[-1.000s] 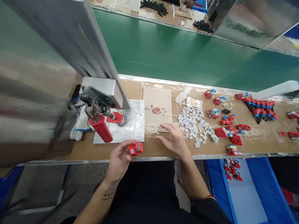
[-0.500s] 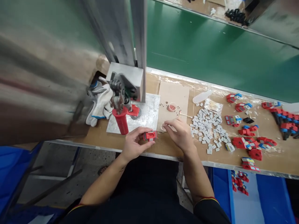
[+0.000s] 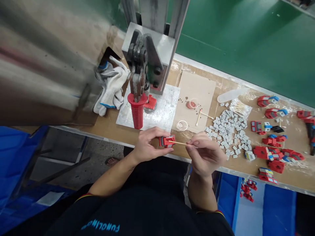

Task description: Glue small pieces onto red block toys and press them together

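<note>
My left hand (image 3: 148, 146) grips a small red and grey toy part (image 3: 169, 141), its hollow side facing up. Between thumb and fingers, my right hand (image 3: 207, 152) pinches a cotton swab (image 3: 178, 143), whose tip reaches into the part's recess. On a cardboard sheet (image 3: 194, 82) beyond my hands lie a small cup of red liquid (image 3: 192, 104), a clear round lid (image 3: 181, 125) and two loose swabs (image 3: 199, 117). Many small white printed pieces (image 3: 227, 126) are spread to the right of the sheet.
A toggle clamp with a red handle (image 3: 136, 111) stands on a metal plate (image 3: 159, 123). White gloves (image 3: 112, 88) lie left of it. Bundled swabs (image 3: 240, 108) and several red and blue toy parts (image 3: 277, 166) occupy the right. Blue bins (image 3: 278, 206) sit below the table edge.
My right hand has moved from the lid on the cardboard to the toy part, and the swab tip is now inside its recess. The camera view has shifted.
</note>
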The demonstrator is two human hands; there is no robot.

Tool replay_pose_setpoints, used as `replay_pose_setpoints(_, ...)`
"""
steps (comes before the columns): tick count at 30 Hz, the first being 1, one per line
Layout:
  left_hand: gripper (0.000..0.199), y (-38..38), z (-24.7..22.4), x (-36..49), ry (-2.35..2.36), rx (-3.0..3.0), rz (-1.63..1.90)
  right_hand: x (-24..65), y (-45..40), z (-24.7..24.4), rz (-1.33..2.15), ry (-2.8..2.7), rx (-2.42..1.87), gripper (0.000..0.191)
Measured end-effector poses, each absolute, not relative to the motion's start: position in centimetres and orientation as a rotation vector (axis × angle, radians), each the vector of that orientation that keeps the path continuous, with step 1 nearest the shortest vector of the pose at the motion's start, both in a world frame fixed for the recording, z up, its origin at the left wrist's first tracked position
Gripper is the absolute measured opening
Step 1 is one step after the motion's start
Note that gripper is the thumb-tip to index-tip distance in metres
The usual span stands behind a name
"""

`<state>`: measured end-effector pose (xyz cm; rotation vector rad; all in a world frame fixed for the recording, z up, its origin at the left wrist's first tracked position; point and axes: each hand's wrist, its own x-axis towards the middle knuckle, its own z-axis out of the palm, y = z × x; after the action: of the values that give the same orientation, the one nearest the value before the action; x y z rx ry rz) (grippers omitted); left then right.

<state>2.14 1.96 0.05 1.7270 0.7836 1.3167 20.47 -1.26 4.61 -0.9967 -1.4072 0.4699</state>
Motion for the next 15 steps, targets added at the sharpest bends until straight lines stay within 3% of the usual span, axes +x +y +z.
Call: replay_pose_setpoints(15,0.030,1.91,0.66,1.98,0.769,1.770,1.336,20.70,-1.70,4.56,0.446,-1.450,-1.067,0.017)
